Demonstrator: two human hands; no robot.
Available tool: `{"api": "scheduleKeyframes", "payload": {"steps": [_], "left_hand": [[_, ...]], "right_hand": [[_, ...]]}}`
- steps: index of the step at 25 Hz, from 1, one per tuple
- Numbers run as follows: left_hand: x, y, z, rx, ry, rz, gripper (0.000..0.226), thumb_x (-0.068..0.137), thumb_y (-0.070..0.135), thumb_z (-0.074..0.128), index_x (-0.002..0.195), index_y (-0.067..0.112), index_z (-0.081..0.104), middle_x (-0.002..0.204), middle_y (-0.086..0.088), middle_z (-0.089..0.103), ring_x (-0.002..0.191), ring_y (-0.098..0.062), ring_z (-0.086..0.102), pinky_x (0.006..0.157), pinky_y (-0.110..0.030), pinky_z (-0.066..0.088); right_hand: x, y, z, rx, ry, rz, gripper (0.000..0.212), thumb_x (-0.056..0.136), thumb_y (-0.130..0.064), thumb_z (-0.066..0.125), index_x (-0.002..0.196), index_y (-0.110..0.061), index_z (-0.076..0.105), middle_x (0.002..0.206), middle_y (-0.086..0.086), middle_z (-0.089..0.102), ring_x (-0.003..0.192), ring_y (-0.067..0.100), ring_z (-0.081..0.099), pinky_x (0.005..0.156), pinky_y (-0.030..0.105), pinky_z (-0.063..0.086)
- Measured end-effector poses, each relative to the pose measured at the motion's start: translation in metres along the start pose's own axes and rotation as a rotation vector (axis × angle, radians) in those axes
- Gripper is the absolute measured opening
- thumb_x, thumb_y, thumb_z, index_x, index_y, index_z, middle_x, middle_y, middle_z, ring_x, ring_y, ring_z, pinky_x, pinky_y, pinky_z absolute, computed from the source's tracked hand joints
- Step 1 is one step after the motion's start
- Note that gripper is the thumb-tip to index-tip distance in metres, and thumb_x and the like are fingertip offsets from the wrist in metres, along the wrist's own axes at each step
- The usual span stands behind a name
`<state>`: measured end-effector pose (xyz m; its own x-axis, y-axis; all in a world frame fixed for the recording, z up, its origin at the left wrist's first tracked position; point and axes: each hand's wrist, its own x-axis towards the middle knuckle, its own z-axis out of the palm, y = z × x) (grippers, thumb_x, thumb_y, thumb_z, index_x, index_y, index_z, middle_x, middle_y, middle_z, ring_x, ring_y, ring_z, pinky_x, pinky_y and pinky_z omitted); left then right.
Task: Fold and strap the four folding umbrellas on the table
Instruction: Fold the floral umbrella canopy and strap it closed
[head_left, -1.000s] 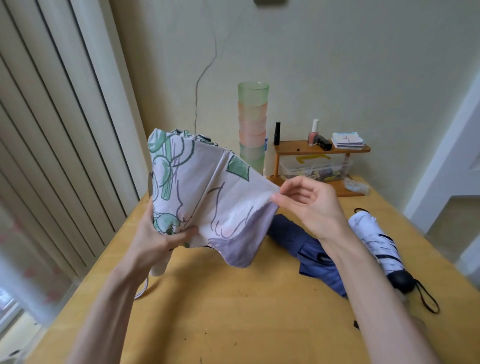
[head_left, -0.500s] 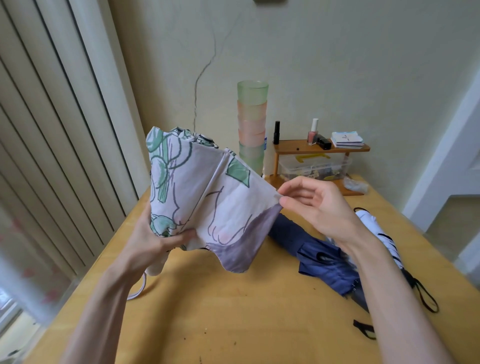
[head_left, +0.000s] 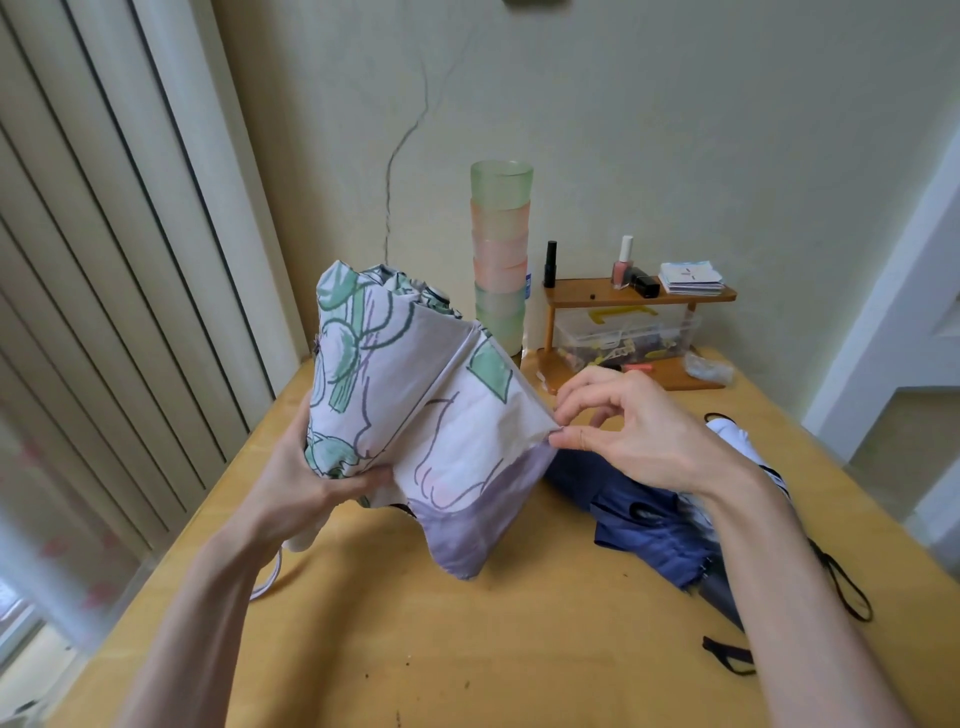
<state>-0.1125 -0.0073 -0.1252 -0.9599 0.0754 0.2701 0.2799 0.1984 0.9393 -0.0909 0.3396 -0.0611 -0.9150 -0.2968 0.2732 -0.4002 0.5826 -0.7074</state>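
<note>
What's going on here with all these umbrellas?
A person is tidying a pale printed umbrella held up over a wooden table. The left hand grips its bunched canopy near the handle, while the right hand pinches one fabric panel by its edge and pulls it out flat. It is not strapped yet. A loose navy umbrella and a white one lie on the table behind the right arm.

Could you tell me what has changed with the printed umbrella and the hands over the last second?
Little: the right hand drew its pinched canopy fold slightly outward, tautening the printed umbrella. The left hand still grips the bundled part. The navy umbrella stayed on the table.
</note>
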Motion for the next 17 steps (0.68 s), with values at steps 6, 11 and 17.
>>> {"api": "scheduleKeyframes", "payload": {"steps": [6,11,17], "left_hand": [[0.000,0.000,0.004,-0.018,0.009,-0.012,0.087,0.069,-0.015,0.089,0.142,0.012,0.051,0.092,0.009,0.078,0.071,-0.009,0.073,0.058,-0.021,0.056],[0.000,-0.002,-0.004,-0.012,0.013,-0.028,0.091,0.064,-0.008,0.095,0.141,0.013,0.051,0.093,0.006,0.078,0.070,-0.012,0.073,0.058,-0.024,0.057],[-0.001,-0.003,-0.003,-0.011,-0.033,-0.035,0.087,0.064,-0.007,0.096,0.138,0.013,0.053,0.095,0.004,0.079,0.075,-0.013,0.074,0.062,-0.024,0.058]], "right_hand": [[0.001,0.001,0.003,-0.057,0.044,-0.009,0.013,0.098,-0.020,0.074,0.093,-0.030,0.079,0.111,-0.020,0.064,0.095,-0.002,0.060,0.082,0.017,0.044],[-0.007,-0.009,-0.009,-0.020,0.121,-0.020,0.017,0.080,-0.030,0.090,0.077,-0.040,0.077,0.093,-0.023,0.067,0.084,-0.002,0.061,0.075,0.009,0.045],[-0.005,-0.007,-0.006,-0.041,0.114,-0.096,0.020,0.072,-0.029,0.096,0.072,-0.034,0.076,0.088,-0.015,0.070,0.082,0.007,0.065,0.074,0.019,0.050]]}}
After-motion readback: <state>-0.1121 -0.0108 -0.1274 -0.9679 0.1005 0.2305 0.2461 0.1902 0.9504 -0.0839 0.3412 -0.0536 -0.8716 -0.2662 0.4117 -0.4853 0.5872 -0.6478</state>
